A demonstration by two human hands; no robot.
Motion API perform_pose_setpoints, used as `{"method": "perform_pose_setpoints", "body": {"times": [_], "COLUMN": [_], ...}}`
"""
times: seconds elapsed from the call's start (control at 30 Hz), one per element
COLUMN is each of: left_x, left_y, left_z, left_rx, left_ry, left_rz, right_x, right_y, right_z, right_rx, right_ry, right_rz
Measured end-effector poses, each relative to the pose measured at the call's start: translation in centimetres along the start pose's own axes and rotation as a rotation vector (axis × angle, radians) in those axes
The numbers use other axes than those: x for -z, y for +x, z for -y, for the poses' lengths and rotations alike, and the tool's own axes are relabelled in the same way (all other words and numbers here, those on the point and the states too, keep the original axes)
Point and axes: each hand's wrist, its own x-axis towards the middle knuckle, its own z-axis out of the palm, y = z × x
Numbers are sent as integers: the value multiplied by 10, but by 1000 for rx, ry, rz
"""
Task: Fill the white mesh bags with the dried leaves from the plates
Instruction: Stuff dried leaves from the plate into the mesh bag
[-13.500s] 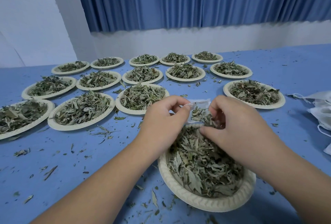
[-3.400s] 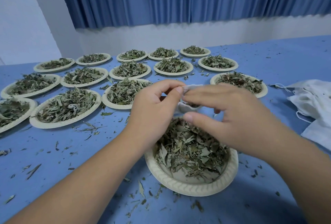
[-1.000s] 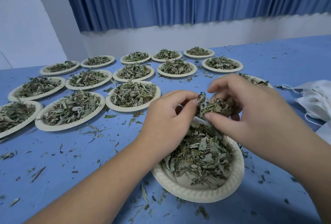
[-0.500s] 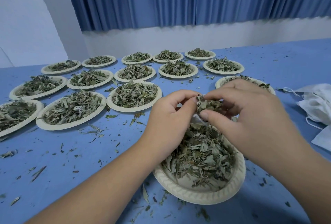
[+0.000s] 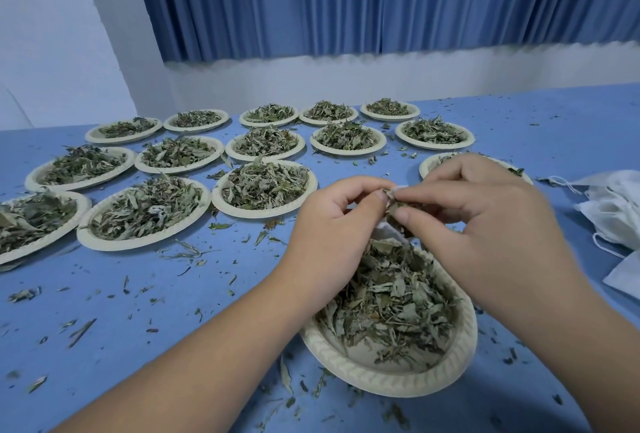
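A cream paper plate point(image 5: 388, 379) with a heap of dried leaves point(image 5: 394, 297) sits on the blue table right in front of me. Above its far rim, my left hand point(image 5: 332, 238) pinches the top edge of a small white mesh bag point(image 5: 388, 230), most of which is hidden behind my fingers. My right hand point(image 5: 485, 228) pinches a clump of dried leaves point(image 5: 401, 205) at the bag's mouth, thumb and fingers closed on it.
Several more paper plates of dried leaves point(image 5: 265, 185) stand in rows across the left and far table. One plate point(image 5: 431, 164) is partly hidden behind my right hand. A pile of white mesh bags point(image 5: 616, 211) lies at the right edge. Leaf crumbs litter the tabletop point(image 5: 138, 294).
My right hand has brought its pinch of leaves down and closer to my left thumb, into the mouth of the bag. My left hand keeps its hold on the bag.
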Motion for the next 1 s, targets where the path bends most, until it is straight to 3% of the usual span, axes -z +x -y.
{"method": "perform_pose_setpoints", "body": {"times": [0.33, 0.57, 0.7, 0.83, 1.0], "left_x": [-3, -2, -1, -1, 3], "left_y": [0, 0, -1, -1, 1], "left_z": [-4, -3, -4, -4, -2], "left_rx": [-7, -19, -39, -44, -37], "left_ry": [-9, 0, -11, -19, 16], "left_rz": [2, -24, -14, -4, -31], "right_x": [-3, 4, 0, -2, 2], "right_y": [3, 3, 2, 3, 6], "right_z": [1, 4, 0, 0, -2], "right_rx": [-9, 49, -33, -14, 34], "right_ry": [-191, -55, 95, 34, 23], "right_rz": [-7, 12, -62, -95, 11]}}
